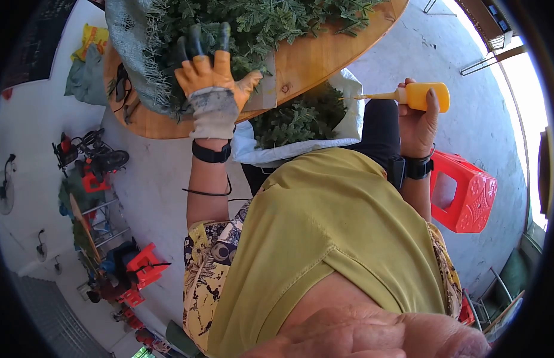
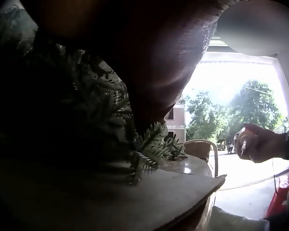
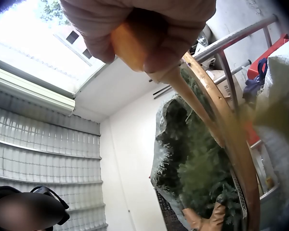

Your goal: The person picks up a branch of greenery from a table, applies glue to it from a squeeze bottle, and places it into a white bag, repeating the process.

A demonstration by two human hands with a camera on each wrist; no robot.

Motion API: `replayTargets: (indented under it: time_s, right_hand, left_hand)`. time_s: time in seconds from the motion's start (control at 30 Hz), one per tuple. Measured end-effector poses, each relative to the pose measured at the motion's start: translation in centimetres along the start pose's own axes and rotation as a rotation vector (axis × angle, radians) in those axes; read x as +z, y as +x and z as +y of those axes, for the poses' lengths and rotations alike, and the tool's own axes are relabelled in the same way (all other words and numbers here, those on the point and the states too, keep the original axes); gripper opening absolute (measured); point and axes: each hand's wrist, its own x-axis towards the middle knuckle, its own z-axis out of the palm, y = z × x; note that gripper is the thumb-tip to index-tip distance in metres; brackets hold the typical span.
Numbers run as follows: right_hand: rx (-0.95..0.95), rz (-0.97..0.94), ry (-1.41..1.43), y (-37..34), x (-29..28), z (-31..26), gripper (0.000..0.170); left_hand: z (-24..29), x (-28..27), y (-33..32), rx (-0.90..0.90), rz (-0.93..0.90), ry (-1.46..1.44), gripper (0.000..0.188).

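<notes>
With fingers of the orange-gloved left hand (image 1: 212, 82) spread, green needled sprigs (image 1: 294, 123) could be spattered if the yellow plastic bottle (image 1: 429, 98) gripped by the bare right hand (image 1: 418, 129) is over-squeezed.

**Wide-open room, loads of daylight**

Daylight's pouring in through a wide doorway (image 2: 284, 91), trees (image 2: 255, 108) outside. Floor (image 1: 489, 128) looks like pale grey concrete, and there's a plain white wall (image 3: 127, 178) plus wall fans (image 1: 3, 185). Furniture: a rounded wooden table (image 1: 319, 53), a curved-back chair (image 2: 198, 148), red plastic stools (image 1: 477, 200) either side. Ribbed grey sheeting (image 3: 43, 144) too.
</notes>
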Motion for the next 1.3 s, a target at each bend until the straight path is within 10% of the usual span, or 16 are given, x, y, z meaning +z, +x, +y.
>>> replayTargets:
  time_s: [0.2,0.8,0.93,1.0,1.03,1.3]
  right_hand:
    - [0.04,-0.019,0.04,0.3,-1.1,-0.2,0.043]
    - [0.0,0.009,0.053,0.7,-1.4,-0.6,0.041]
    - [-0.011,0.0,0.032,0.6,-1.3,-0.3,0.041]
    - [-0.012,-0.015,0.027,0.5,-1.1,-0.2,0.041]
    - [-0.003,-0.025,0.024,0.5,-1.1,-0.1,0.041]
    - [0.025,-0.079,0.016,0.4,-0.9,0.3,0.04]
  left_hand:
    - [1.1,1.6,4.6,0.312,-0.203,0.012,0.063]
    - [0.6,7.6,4.9,0.248,-0.299,0.018,0.053]
    - [-1.6,6.2,4.5,0.258,-0.184,-0.166,0.044]
    - [-3.1,5.8,4.9,0.314,0.045,-0.617,0.031]
    - [-2.5,5.0,4.8,0.065,-0.085,-1.148,0.024]
    - [-1.6,-2.7,1.4,-0.056,0.059,-0.485,0.02]
